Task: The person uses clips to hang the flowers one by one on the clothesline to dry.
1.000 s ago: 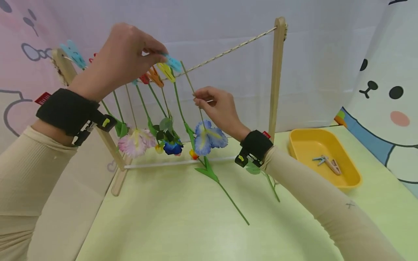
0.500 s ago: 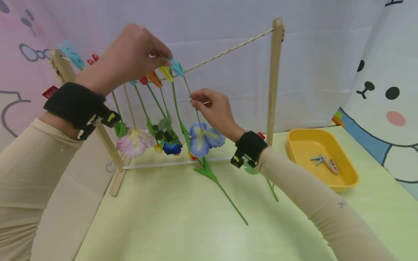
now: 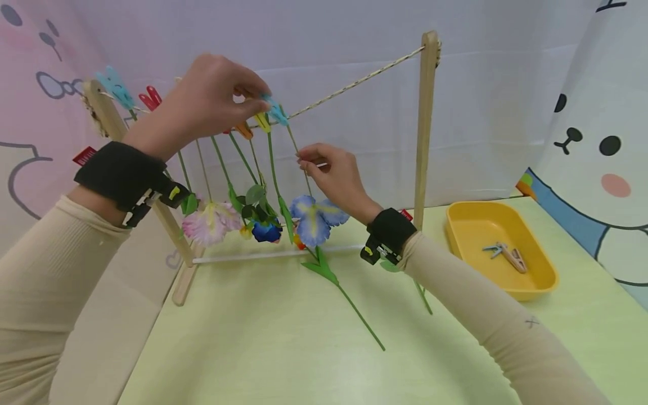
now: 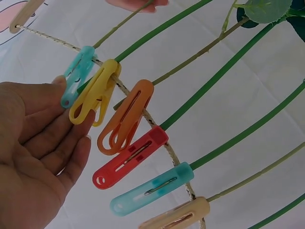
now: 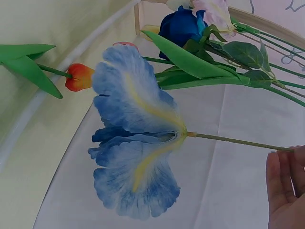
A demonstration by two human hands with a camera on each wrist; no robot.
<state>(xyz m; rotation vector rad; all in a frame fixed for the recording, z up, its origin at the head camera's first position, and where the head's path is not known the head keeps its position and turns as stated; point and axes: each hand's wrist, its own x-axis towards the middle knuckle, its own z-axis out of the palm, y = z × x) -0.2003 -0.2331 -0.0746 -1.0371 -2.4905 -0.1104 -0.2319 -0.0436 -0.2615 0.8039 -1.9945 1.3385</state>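
My left hand [image 3: 217, 95] pinches a light blue clothespin [image 4: 78, 74] at the rope [image 3: 354, 84]. The clip's front end sits over the rope, at the top of a thin stem. Below it, my right hand [image 3: 336, 174] pinches that stem [image 5: 233, 140] between thumb and fingers. A blue iris [image 5: 138, 133] with yellow streaks hangs head down from the stem. Beside the left fingers a yellow clothespin [image 4: 97, 93] clips a green stem to the rope. Orange [image 4: 127, 117], red [image 4: 131, 157] and more clothespins follow along it, each with a stem.
Wooden posts [image 3: 426, 129] hold the rope, with a white bar [image 3: 253, 256] low between them. A pink flower [image 3: 211, 222] and a dark blue rose [image 3: 266, 230] hang at left. An orange tulip [image 5: 79, 77] lies on the table. A yellow tray [image 3: 458, 225] holds clothespins [image 3: 513, 259].
My left hand has brought the light blue clothespin right and down, from beside the iris stem's top to over it at the rope. The right hand has shifted slightly left with the stem.
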